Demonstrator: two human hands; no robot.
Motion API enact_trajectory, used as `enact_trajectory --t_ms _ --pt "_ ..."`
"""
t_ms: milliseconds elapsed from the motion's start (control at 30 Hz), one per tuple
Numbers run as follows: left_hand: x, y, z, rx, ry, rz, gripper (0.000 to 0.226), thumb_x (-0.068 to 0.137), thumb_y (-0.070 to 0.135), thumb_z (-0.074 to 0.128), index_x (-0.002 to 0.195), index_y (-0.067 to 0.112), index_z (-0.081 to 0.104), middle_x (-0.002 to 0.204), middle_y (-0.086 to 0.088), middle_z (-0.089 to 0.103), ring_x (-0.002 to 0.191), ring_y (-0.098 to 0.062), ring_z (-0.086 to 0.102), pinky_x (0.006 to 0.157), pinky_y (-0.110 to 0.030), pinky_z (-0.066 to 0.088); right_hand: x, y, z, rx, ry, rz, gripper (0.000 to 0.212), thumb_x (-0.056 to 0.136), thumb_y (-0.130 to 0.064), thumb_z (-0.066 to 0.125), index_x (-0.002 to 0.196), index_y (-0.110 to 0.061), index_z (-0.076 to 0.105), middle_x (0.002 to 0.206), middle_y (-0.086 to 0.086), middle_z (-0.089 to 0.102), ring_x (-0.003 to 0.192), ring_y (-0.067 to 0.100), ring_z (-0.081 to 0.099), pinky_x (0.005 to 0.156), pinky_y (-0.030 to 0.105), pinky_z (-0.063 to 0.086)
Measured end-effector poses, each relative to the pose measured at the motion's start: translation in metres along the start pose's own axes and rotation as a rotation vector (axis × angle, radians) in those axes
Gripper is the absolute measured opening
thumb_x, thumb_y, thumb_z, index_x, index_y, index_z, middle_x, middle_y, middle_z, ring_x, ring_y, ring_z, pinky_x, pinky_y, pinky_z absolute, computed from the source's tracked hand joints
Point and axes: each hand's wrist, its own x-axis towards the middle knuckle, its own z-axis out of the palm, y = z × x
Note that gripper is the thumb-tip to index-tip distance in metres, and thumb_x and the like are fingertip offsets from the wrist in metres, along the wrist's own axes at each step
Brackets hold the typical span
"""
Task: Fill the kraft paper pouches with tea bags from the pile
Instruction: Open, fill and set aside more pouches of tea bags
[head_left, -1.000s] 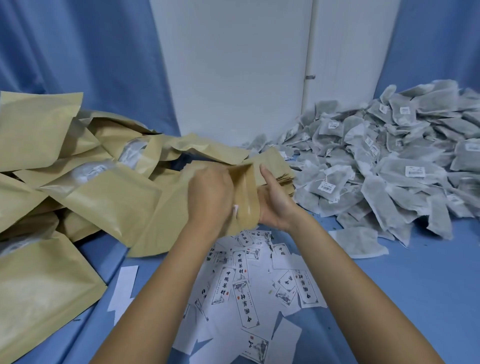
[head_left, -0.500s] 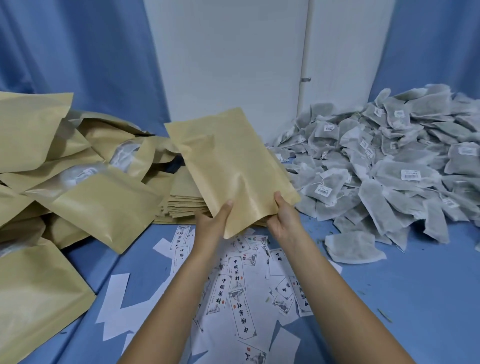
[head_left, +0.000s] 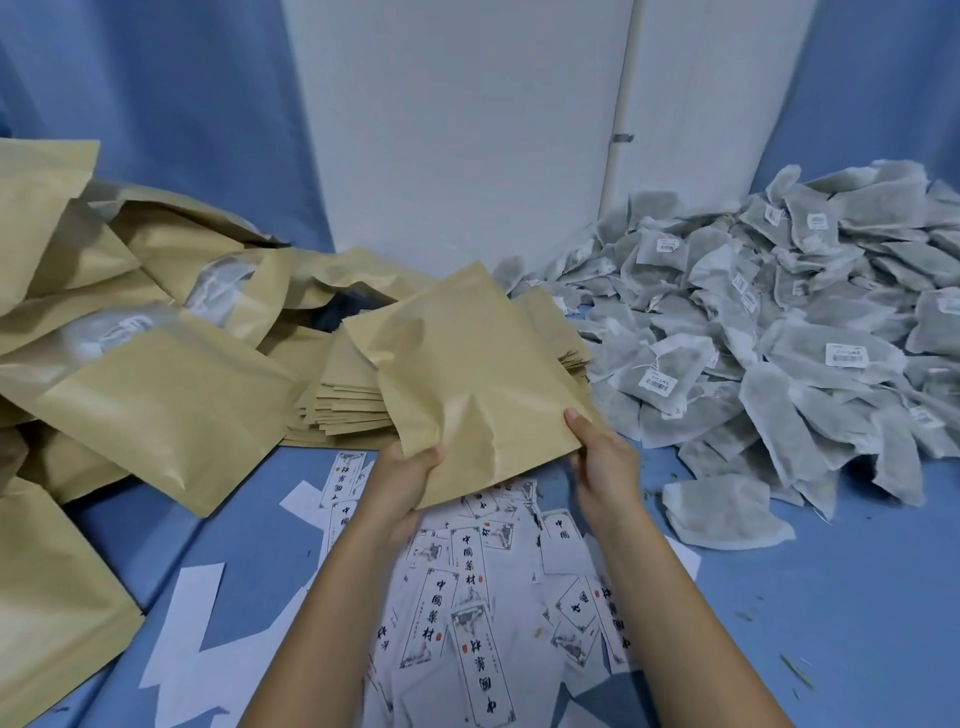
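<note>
Printed labels (head_left: 467, 597) lie scattered on the blue worktop (head_left: 841, 597) at lower centre. Just above them the left hand (head_left: 402, 478) grips the near corner of a kraft pouch (head_left: 478, 384), thumb on top, and the right hand (head_left: 605, 462) pinches its right edge. Bare worktop shows at lower right. Behind the pouch is a flat pouch stack (head_left: 343, 400). The tea bag pile (head_left: 779, 338) fills the upper right.

Both hands (head_left: 410, 480) (head_left: 602, 457) hold one kraft pouch (head_left: 467, 374).
</note>
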Motion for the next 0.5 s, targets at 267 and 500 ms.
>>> enact_trajectory --t_ms 267,500 --pt "-0.01 -0.013 0.002 0.109 -0.048 0.078 0.035 0.073 0.002 0.077 0.104 0.013 0.065 0.094 0.001 0.072 0.081 -0.006 0.068 0.06 -0.013 0.051 0.003 0.001 -0.005 -0.018 -0.067 0.041 0.025 0.082 -0.011 0.071 0.104 0.0 0.066 0.101 0.011 0.072 0.093 0.02 0.068 0.09 0.033 0.052" --pt "-0.013 -0.017 0.004 0.111 -0.031 0.147 0.028 0.075 0.001 0.076 0.092 0.021 0.065 0.083 0.011 0.072 0.072 0.0 0.068 0.057 -0.01 0.048 -0.007 0.012 0.003 -0.281 0.087 -0.034 0.031 0.074 -0.007 0.078 0.092 0.012 0.062 0.106 0.028 0.065 0.093 0.036 0.066 0.088 0.044 0.053"
